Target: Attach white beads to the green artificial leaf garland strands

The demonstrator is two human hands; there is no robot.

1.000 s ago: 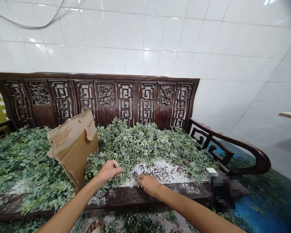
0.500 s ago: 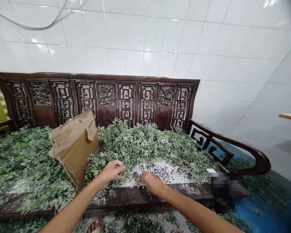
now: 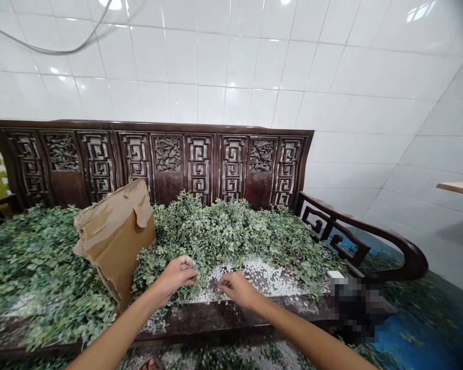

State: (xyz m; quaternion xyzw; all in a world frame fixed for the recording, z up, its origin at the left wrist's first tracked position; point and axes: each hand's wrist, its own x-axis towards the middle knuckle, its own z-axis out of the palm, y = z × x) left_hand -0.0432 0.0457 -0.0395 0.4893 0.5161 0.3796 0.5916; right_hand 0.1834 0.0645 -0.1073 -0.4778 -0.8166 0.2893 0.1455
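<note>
My left hand (image 3: pixel 178 276) hovers at the front edge of the green leafy sprigs (image 3: pixel 231 226), its fingers curled and thumb drawn in; what it pinches is too small to make out. Just to the right, my right hand (image 3: pixel 238 289) is closed in a pinch, with any object between its fingertips hidden. A short gap separates the two hands. Under and behind my right hand, many small white round pieces (image 3: pixel 270 276) lie scattered on the dark wooden bench seat (image 3: pixel 200 319).
A torn cardboard sheet (image 3: pixel 123 236) stands upright among the sprigs on the left. The bench's carved backrest (image 3: pixel 167 187) runs along a white tiled wall, and its armrest (image 3: pixel 393 239) curves out at right. A pixelated dark object (image 3: pixel 353 308) sits near the right front corner.
My right hand has shifted slightly, its curled fingers showing more towards my left hand. The left hand stays nearly in place. The camera view has tilted a little upward.
</note>
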